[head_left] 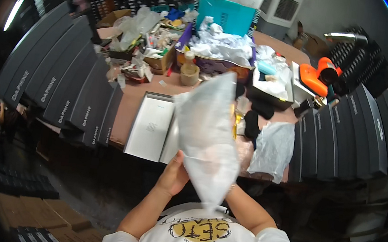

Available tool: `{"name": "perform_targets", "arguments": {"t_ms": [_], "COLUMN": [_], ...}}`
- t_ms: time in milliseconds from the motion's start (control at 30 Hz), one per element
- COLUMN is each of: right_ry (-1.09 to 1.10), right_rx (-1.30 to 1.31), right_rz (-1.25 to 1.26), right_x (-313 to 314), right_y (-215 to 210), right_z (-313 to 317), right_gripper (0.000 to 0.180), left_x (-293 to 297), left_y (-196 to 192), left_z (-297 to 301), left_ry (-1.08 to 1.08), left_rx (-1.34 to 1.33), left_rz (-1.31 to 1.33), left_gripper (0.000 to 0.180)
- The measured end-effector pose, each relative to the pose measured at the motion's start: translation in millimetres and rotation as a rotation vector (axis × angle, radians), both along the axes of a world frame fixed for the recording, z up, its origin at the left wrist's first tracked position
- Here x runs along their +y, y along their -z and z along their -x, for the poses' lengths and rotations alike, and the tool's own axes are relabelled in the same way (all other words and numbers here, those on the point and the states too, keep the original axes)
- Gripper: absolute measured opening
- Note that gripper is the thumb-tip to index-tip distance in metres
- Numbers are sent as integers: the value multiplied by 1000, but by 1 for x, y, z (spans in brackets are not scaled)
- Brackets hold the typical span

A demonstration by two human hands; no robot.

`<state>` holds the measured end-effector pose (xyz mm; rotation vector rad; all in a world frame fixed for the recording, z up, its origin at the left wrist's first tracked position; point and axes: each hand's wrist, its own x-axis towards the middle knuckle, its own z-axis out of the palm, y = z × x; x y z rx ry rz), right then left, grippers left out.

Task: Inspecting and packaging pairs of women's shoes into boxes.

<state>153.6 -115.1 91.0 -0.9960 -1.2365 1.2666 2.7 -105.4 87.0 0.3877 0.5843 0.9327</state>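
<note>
A white, semi-translucent soft bag (209, 132) is raised in front of my chest, standing nearly upright with its pointed corner up. Something faintly pinkish shows through it, too dim to name. My left hand (174, 176) grips its lower left edge, thumb up and the other fingers mostly behind the bag. My right forearm (251, 209) reaches behind the bag's lower right side, so the right hand's fingers are hidden. Just beyond my left hand lies an open shoebox (150, 127), white inside with dark edges. A second white bag (273, 150) lies flat at the table's right front.
Rows of dark shoeboxes stand at left (66, 103) and right (351, 133). Along the back are a purple box of crumpled white paper (221, 46), a small bottle-topped jar (189, 73), cluttered cartons (158, 60) and an orange tape dispenser (314, 79). Black items (251, 124) lie near the second bag.
</note>
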Motion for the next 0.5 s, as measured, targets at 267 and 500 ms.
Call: {"name": "perform_targets", "arguments": {"t_ms": [267,500], "right_ry": [-257,188], "right_rx": [-136,879], "right_rz": [164,518], "right_x": [-17,-6], "right_y": [-13,2], "right_z": [-10,-41], "right_gripper": [47,49], "left_x": [16,-18], "left_y": [19,31], "left_z": [62,-17], "left_ry": [-780,62], "left_rx": [593,885], "left_rz": [-430,-1402], "left_gripper": [65,96]}}
